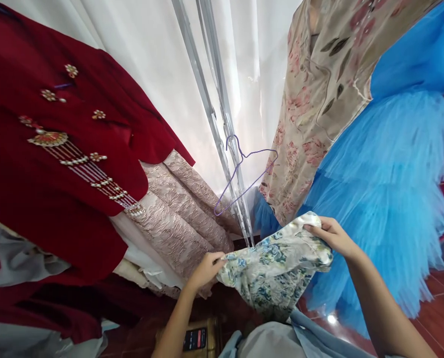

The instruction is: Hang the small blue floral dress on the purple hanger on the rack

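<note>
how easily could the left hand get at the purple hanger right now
Probably yes, if it lets go: the left hand is busy holding the edge of the floral garment, but nothing covers the purple hanger by the metal poles.

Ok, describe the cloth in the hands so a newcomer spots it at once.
Find the big blue dress at the picture's right. Left of its skirt, the left hand and right hand grip a pale cloth between them. Its blue and green flowers set it apart from the beige dress above, whose flowers are pink.
</note>
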### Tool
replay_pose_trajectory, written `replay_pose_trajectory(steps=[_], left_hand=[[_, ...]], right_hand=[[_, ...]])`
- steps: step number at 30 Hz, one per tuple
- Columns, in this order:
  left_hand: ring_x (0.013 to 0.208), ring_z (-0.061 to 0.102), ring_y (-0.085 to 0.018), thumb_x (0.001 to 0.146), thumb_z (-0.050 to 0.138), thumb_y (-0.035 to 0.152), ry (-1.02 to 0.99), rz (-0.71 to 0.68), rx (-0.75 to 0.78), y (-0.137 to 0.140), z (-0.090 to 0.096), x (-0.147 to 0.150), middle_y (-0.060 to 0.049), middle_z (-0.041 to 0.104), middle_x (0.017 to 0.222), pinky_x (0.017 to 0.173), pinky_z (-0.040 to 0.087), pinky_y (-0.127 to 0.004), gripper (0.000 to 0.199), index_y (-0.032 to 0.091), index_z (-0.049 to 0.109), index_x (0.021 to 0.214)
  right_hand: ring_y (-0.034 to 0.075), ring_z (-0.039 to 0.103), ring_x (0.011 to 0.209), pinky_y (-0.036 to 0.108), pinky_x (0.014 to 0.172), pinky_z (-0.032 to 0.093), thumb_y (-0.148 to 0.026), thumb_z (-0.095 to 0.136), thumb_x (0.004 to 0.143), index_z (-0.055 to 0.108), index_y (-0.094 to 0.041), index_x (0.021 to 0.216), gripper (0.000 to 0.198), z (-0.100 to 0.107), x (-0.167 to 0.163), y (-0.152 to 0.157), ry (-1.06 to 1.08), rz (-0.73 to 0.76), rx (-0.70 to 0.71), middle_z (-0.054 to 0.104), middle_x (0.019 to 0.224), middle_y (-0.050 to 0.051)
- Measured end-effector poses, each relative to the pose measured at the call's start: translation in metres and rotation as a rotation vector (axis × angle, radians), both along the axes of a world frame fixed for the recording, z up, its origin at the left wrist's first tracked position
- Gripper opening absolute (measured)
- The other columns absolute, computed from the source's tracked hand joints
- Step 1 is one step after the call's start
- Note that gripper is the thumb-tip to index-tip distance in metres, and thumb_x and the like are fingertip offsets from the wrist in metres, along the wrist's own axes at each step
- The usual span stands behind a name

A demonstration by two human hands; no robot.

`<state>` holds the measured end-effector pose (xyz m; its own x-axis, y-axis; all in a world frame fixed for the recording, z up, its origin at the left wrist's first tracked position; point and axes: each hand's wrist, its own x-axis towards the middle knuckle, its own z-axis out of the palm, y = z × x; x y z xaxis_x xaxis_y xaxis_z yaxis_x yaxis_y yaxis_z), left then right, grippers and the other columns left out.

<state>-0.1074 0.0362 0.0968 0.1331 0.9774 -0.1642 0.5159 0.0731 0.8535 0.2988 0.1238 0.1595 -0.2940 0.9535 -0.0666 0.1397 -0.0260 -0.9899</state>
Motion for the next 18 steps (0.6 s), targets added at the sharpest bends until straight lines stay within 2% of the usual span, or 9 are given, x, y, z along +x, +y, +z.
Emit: replay_pose_trajectory(steps=[3, 5, 7, 9, 10, 11, 13, 15, 18], left_hand=[[0.066, 0.052, -0.019, 0.082, 0.062, 0.042, -0.018, 0.05, 0.229, -0.002, 0.047, -0.019, -0.002, 0.057, 0.062, 0.065, 0.042, -0.03, 0.03, 0.019, 0.063, 0.061], [0.072, 0.057, -0.021, 0.079, 0.069, 0.043, -0.127, 0.064, 0.419, 0.004, 0.081, -0.019, -0.005, 0.062, 0.072, 0.07, 0.048, -0.033, 0.029, 0.021, 0.067, 0.062], [0.093, 0.063, -0.026, 0.078, 0.075, 0.046, -0.301, 0.075, 0.535, 0.018, 0.112, -0.007, -0.01, 0.068, 0.098, 0.082, 0.053, -0.037, 0.029, 0.021, 0.07, 0.063], [0.116, 0.06, -0.03, 0.078, 0.076, 0.047, -0.49, 0.095, 0.503, 0.042, 0.133, 0.012, -0.01, 0.062, 0.13, 0.092, 0.054, -0.039, 0.027, 0.022, 0.074, 0.071], [0.121, 0.059, -0.03, 0.078, 0.077, 0.047, -0.56, 0.108, 0.45, 0.056, 0.139, 0.023, -0.01, 0.059, 0.138, 0.093, 0.055, -0.038, 0.026, 0.021, 0.076, 0.076], [0.119, 0.061, -0.029, 0.077, 0.078, 0.047, -0.611, 0.13, 0.393, 0.07, 0.143, 0.032, -0.01, 0.061, 0.136, 0.092, 0.055, -0.036, 0.027, 0.02, 0.076, 0.081], [0.103, 0.067, -0.024, 0.071, 0.083, 0.045, -0.679, 0.211, 0.311, 0.096, 0.142, 0.044, -0.011, 0.072, 0.112, 0.083, 0.056, -0.029, 0.032, 0.017, 0.076, 0.084], [0.083, 0.069, -0.02, 0.062, 0.088, 0.043, -0.735, 0.297, 0.243, 0.113, 0.138, 0.043, -0.007, 0.074, 0.084, 0.072, 0.055, -0.025, 0.036, 0.015, 0.074, 0.08], [0.065, 0.066, -0.017, 0.057, 0.091, 0.041, -0.753, 0.298, 0.127, 0.121, 0.135, 0.023, -0.004, 0.071, 0.069, 0.061, 0.053, -0.023, 0.039, 0.013, 0.073, 0.077]], right_hand=[[0.024, 0.064, 0.061, 0.032, 0.052, 0.052, -0.067, 0.079, 0.066, 0.071, -0.016, 0.083, 0.054, -0.007, 0.009, 0.002, 0.018, -0.098, -0.006, 0.072, 0.073, 0.01], [0.024, 0.065, 0.061, 0.031, 0.053, 0.052, -0.066, 0.079, 0.067, 0.071, -0.016, 0.082, 0.053, -0.012, 0.012, 0.005, 0.032, -0.117, 0.002, 0.073, 0.074, 0.01], [0.023, 0.065, 0.062, 0.031, 0.055, 0.052, -0.065, 0.079, 0.068, 0.072, -0.016, 0.081, 0.051, -0.017, 0.012, 0.01, 0.062, -0.155, 0.027, 0.073, 0.075, 0.009], [0.022, 0.064, 0.063, 0.03, 0.055, 0.051, -0.064, 0.079, 0.068, 0.072, -0.017, 0.081, 0.05, -0.023, 0.011, 0.016, 0.084, -0.233, 0.082, 0.073, 0.075, 0.009], [0.021, 0.063, 0.064, 0.03, 0.055, 0.051, -0.064, 0.078, 0.069, 0.072, -0.017, 0.081, 0.049, -0.026, 0.011, 0.019, 0.088, -0.278, 0.117, 0.072, 0.075, 0.008], [0.02, 0.062, 0.064, 0.029, 0.055, 0.05, -0.064, 0.078, 0.07, 0.072, -0.017, 0.082, 0.048, -0.029, 0.011, 0.023, 0.087, -0.322, 0.155, 0.072, 0.074, 0.007], [0.019, 0.06, 0.064, 0.028, 0.056, 0.048, -0.061, 0.075, 0.073, 0.072, -0.017, 0.083, 0.046, -0.034, 0.011, 0.032, 0.06, -0.379, 0.231, 0.07, 0.074, 0.005], [0.016, 0.055, 0.063, 0.026, 0.055, 0.044, -0.058, 0.073, 0.076, 0.07, -0.017, 0.079, 0.042, -0.037, 0.012, 0.046, -0.001, -0.387, 0.303, 0.066, 0.071, 0.003], [0.012, 0.044, 0.057, 0.024, 0.051, 0.035, -0.053, 0.071, 0.078, 0.062, -0.017, 0.064, 0.039, -0.025, 0.012, 0.084, -0.091, -0.349, 0.406, 0.055, 0.06, -0.001]])
